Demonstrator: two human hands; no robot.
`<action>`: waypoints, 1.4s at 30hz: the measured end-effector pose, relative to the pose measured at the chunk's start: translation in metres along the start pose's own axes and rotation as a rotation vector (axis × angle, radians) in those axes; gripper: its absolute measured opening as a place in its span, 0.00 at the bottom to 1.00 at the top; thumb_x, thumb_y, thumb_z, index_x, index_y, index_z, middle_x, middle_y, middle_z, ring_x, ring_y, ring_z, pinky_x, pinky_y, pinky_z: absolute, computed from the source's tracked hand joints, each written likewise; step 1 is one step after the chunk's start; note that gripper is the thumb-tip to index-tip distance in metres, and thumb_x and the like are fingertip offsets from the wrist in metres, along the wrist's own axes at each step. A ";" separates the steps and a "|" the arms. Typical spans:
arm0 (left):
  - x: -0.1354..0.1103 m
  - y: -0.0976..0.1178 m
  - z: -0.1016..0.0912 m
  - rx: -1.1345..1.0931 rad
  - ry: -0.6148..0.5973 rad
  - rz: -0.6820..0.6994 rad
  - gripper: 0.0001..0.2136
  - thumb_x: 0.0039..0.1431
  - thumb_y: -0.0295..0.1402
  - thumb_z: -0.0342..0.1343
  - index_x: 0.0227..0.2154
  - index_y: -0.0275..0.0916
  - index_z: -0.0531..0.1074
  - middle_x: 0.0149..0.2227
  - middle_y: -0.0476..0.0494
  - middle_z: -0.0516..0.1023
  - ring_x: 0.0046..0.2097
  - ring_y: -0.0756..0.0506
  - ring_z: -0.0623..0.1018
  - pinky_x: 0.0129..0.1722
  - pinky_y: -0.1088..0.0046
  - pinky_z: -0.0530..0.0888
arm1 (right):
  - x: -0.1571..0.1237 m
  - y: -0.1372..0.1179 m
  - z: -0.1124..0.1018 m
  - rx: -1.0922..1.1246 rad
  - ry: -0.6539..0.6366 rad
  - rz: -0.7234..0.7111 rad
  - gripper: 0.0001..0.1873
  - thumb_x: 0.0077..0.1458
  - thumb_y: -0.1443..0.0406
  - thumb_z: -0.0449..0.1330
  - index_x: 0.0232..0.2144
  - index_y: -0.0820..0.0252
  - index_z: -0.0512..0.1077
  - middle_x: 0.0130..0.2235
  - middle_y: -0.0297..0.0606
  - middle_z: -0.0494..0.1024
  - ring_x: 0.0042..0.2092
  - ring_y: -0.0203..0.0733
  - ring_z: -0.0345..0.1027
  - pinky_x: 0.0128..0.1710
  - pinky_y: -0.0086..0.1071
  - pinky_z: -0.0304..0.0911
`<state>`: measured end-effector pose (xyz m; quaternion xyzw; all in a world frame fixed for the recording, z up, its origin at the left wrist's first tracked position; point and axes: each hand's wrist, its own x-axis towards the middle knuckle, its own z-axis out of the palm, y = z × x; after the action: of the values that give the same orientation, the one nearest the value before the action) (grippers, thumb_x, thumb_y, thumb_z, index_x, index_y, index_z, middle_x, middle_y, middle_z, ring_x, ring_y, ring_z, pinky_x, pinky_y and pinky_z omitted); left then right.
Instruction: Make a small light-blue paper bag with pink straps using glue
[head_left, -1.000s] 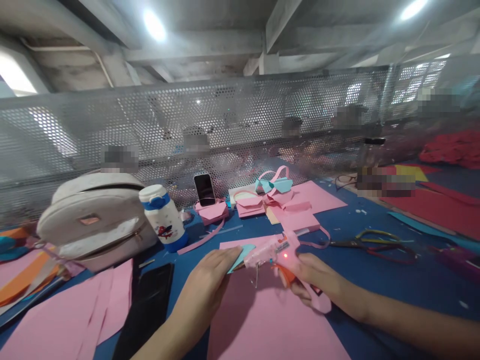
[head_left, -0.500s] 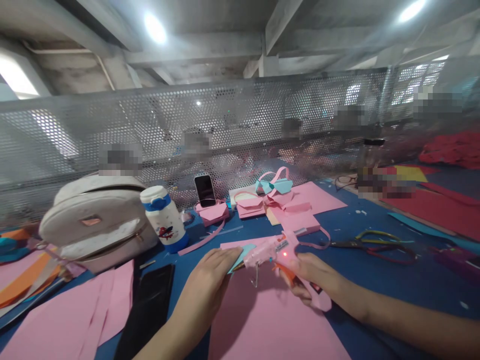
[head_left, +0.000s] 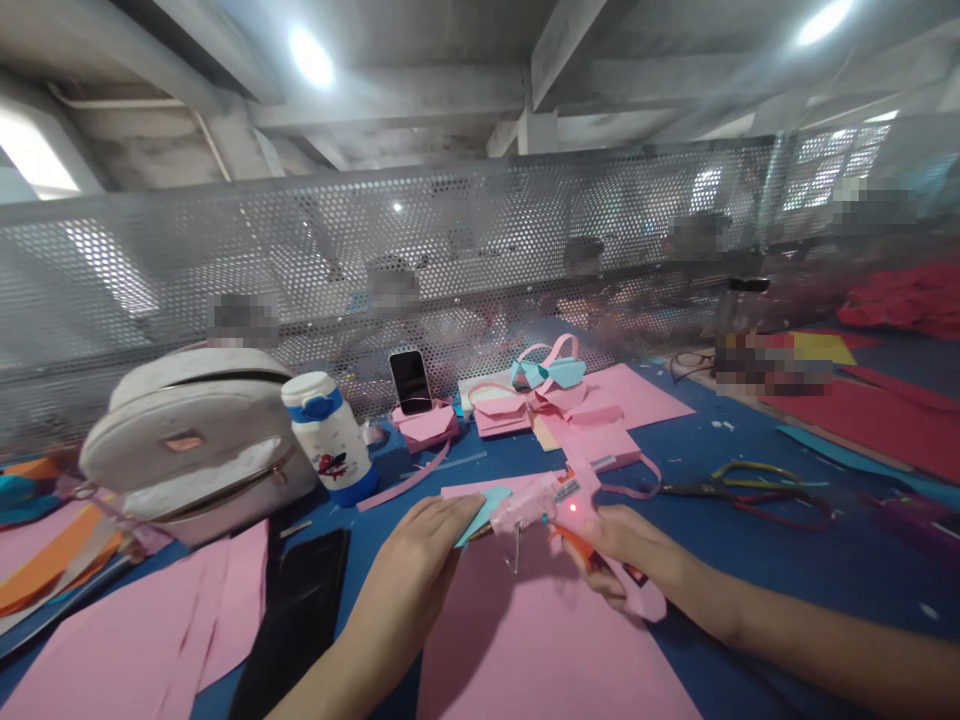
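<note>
the step in hand looks like gluing: the right hand (head_left: 622, 550) is closed around the grip of a pink glue gun (head_left: 544, 500), its red light on, the nozzle meeting the edge of a small teal paper piece (head_left: 484, 508). the left hand (head_left: 427, 545) lies flat, fingers together, pressing that piece down at the far edge of a pink sheet (head_left: 540, 640) on the blue worktop (head_left: 750, 540). a next move would call for a steady nozzle and fingertips clear of hot glue. the nozzle tip, any glue and the left thumb are hidden; scissors (head_left: 739, 480) lie well apart to the right, blurred.
</note>
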<state>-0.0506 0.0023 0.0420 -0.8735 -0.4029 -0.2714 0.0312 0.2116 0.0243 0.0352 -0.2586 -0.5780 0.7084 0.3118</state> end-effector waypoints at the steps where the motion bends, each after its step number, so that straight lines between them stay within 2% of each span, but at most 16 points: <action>1: 0.000 0.000 0.000 -0.003 -0.003 -0.007 0.21 0.63 0.21 0.45 0.57 0.41 0.65 0.52 0.38 0.78 0.50 0.37 0.78 0.48 0.49 0.76 | 0.000 0.000 0.000 0.006 0.005 0.001 0.26 0.55 0.43 0.58 0.27 0.61 0.64 0.20 0.25 0.59 0.19 0.27 0.49 0.17 0.24 0.46; 5: 0.001 0.001 -0.001 0.003 -0.010 -0.024 0.21 0.63 0.21 0.45 0.57 0.42 0.66 0.52 0.38 0.78 0.50 0.38 0.79 0.49 0.51 0.76 | -0.002 0.004 -0.003 0.038 0.019 0.004 0.26 0.55 0.44 0.59 0.27 0.61 0.64 0.19 0.25 0.59 0.19 0.27 0.49 0.17 0.24 0.47; 11: 0.000 0.001 0.000 0.019 0.044 0.011 0.20 0.63 0.21 0.46 0.56 0.40 0.67 0.50 0.38 0.79 0.49 0.38 0.79 0.47 0.53 0.77 | -0.002 0.007 -0.009 0.080 0.023 0.025 0.25 0.55 0.44 0.60 0.28 0.61 0.65 0.19 0.24 0.58 0.18 0.27 0.46 0.16 0.23 0.44; 14: 0.000 0.001 -0.001 0.010 0.038 -0.001 0.20 0.63 0.21 0.46 0.56 0.40 0.67 0.50 0.38 0.79 0.48 0.38 0.79 0.46 0.55 0.78 | -0.002 0.006 -0.009 0.045 0.007 0.011 0.26 0.56 0.44 0.58 0.28 0.62 0.66 0.19 0.25 0.58 0.18 0.27 0.47 0.17 0.24 0.44; 19: 0.001 0.002 -0.002 -0.019 0.035 -0.023 0.19 0.65 0.23 0.45 0.56 0.42 0.68 0.50 0.39 0.79 0.48 0.39 0.79 0.46 0.56 0.77 | -0.004 0.007 -0.012 0.051 0.050 0.035 0.25 0.57 0.45 0.58 0.29 0.62 0.67 0.19 0.25 0.58 0.19 0.28 0.47 0.17 0.23 0.45; 25: 0.001 0.000 0.000 -0.050 0.041 -0.006 0.18 0.66 0.25 0.44 0.56 0.42 0.67 0.50 0.39 0.79 0.48 0.39 0.78 0.45 0.55 0.77 | -0.004 0.009 -0.018 0.050 0.011 0.016 0.23 0.60 0.48 0.56 0.29 0.63 0.69 0.19 0.26 0.59 0.19 0.28 0.48 0.18 0.23 0.45; 30: 0.000 -0.001 0.000 -0.064 0.030 -0.022 0.19 0.67 0.26 0.44 0.57 0.43 0.67 0.51 0.39 0.78 0.49 0.39 0.78 0.46 0.56 0.77 | -0.004 0.013 -0.023 0.087 0.023 0.022 0.23 0.59 0.48 0.57 0.30 0.63 0.68 0.20 0.26 0.60 0.20 0.28 0.47 0.18 0.23 0.45; 42: 0.001 0.003 -0.003 -0.130 0.008 -0.068 0.18 0.67 0.26 0.45 0.57 0.44 0.68 0.52 0.39 0.78 0.50 0.39 0.77 0.48 0.56 0.76 | -0.010 0.001 -0.017 0.063 0.068 -0.017 0.25 0.57 0.46 0.59 0.27 0.63 0.67 0.20 0.26 0.59 0.20 0.28 0.47 0.19 0.24 0.47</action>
<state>-0.0494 0.0004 0.0458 -0.8584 -0.4138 -0.3013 -0.0334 0.2312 0.0279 0.0313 -0.2676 -0.5467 0.7145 0.3450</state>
